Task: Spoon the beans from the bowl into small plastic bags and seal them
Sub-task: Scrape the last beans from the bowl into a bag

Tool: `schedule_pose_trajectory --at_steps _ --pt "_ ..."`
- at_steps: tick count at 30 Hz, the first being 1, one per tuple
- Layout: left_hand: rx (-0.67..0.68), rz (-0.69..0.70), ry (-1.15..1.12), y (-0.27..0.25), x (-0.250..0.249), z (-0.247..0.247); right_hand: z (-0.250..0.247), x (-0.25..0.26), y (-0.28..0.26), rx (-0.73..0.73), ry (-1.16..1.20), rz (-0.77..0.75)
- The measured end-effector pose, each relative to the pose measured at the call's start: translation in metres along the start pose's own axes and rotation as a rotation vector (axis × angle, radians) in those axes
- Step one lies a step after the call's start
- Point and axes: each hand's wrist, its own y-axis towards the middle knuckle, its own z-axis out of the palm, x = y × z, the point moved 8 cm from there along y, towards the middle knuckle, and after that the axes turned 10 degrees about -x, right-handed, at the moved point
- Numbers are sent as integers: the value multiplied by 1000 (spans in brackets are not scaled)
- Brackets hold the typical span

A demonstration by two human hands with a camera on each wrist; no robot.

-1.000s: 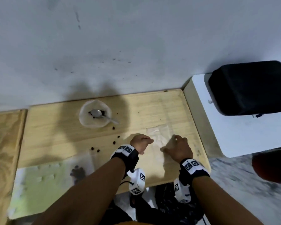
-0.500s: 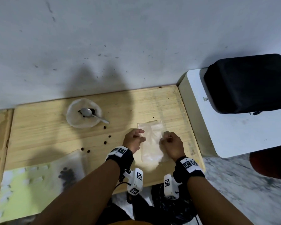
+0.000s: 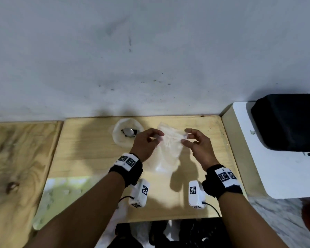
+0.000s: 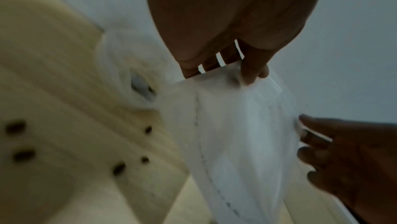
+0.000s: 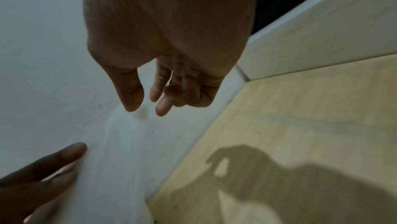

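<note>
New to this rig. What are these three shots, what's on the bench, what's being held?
No machine here: a person works bare-handed, wearing cameras. The large view comes from a head camera looking down; the other two come from wrist cameras looking along each hand.

On the wooden table sits a white bowl with a spoon in it. The left wrist view shows dark beans loose on the wood. A black case rests on a white surface to the right.

The left hand and right hand pinch opposite edges of a clear plastic bag, raised off the table.

Bowl (image 3: 127,134) just beside left hand (image 3: 145,144).
</note>
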Motion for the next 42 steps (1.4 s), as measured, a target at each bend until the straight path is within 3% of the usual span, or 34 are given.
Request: schedule_pose_trajectory --at_steps 2,5,8,11,13,17,19,21,26,31,37,40,42 --pt "40 51 70 -1 -8 -25 19 27 0 26 -41 -89" --pt "67 98 128 -2 -14 -61 60 56 -9 242 -211 -140" --pt "32 139 165 -5 -17 -96 99 71 -34 479 -356 -111" --pt "7 163 193 -9 -14 -125 128 73 -50 558 -405 -82" --pt "-66 205 281 -13 -11 -141 144 75 -58 532 -383 -77" --pt "-477 366 487 -30 -23 -180 166 83 -71 407 -220 -103" --pt "-447 277 386 -31 -21 -179 176 80 -79 419 -187 -116" --pt "-350 92 300 -25 -7 -174 188 76 -87 468 -202 -126" --pt "-178 -180 -36 -20 17 -164 197 61 -89 512 -162 24" --pt "-141 -199 -112 -19 17 -159 189 60 -81 410 -94 72" --pt "-150 -40 136 -19 6 -150 189 71 -77 329 -332 -269" --pt "-120 27 303 -16 3 -147 175 72 -65 193 -327 -318" --pt "-124 70 364 -13 4 -144 172 72 -64 211 -311 -324"
